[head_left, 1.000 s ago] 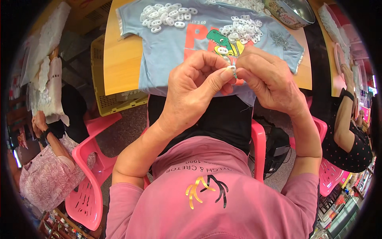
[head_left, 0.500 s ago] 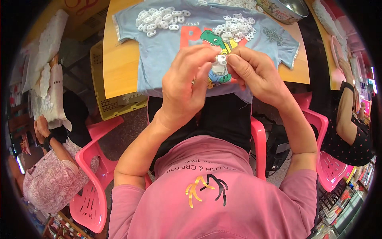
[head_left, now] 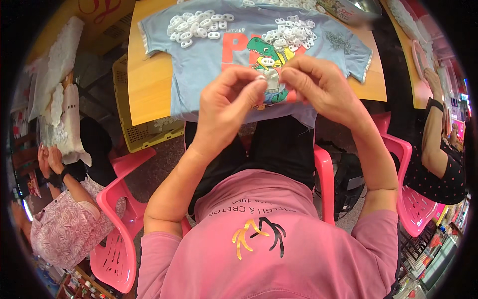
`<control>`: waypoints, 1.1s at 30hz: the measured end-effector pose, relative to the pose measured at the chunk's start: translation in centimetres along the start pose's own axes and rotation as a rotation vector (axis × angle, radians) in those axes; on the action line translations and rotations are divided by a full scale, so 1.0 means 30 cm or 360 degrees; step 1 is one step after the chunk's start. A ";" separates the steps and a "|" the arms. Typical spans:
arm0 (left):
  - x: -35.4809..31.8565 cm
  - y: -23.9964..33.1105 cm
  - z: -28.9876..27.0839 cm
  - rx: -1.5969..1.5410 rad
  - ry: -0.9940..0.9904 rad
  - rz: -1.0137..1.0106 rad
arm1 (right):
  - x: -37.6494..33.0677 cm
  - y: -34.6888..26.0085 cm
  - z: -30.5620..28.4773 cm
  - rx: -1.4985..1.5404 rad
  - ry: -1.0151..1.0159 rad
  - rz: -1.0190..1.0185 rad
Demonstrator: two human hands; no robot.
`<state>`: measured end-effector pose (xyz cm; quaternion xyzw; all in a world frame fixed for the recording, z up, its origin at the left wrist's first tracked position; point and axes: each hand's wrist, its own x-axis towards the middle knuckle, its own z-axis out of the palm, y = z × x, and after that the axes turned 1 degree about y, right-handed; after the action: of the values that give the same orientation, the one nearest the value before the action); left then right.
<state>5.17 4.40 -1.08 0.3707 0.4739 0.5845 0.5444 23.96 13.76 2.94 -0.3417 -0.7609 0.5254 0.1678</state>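
My left hand (head_left: 221, 107) is closed, with thumb and forefinger pinching a small white plastic piece (head_left: 260, 78). To its right my right hand (head_left: 323, 88) is closed too, thumb against bent fingers; whatever is in them is hidden. Both hover over a light-blue T-shirt (head_left: 196, 82) with a dinosaur print, spread on the wooden table. Just beyond the fingertips, one white oval plastic piece with two holes (head_left: 268, 62) shows against the print. Farther off are a pile of white two-holed ovals (head_left: 186, 36) at left, a heap of smaller white pieces (head_left: 294, 35), and small metal pins or screws (head_left: 340, 42).
A metal tin (head_left: 348, 11) stands at the far right of the table (head_left: 149, 94). Below the table's left side is a yellow crate (head_left: 130, 137). Pink chairs (head_left: 117, 234) flank me, and people work at both sides, one in a patterned top (head_left: 69, 219).
The white piece between my hands is gone from there, and a two-holed oval now shows beyond the fingertips. My left hand has turned and closed into a pinch; my right hand shifted slightly.
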 end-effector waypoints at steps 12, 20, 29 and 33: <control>0.029 0.010 -0.037 -0.0628 0.0076 -0.0354 | 0.119 0.071 0.034 -0.1260 0.0460 -0.0682; 0.034 -0.005 -0.043 -0.0575 0.0140 -0.0256 | 0.122 0.051 0.048 -0.1315 0.0351 -0.0673; 0.032 -0.010 -0.038 -0.0498 0.0170 -0.0207 | 0.086 0.055 0.053 0.0182 0.0361 -0.0107; 0.035 -0.001 -0.015 -0.0450 0.0129 -0.0180 | 0.069 0.036 0.028 0.0579 0.0242 0.0192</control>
<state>4.63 5.36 -1.32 0.2391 0.4286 0.6282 0.6037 22.34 14.85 1.39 -0.3894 -0.6167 0.6362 0.2518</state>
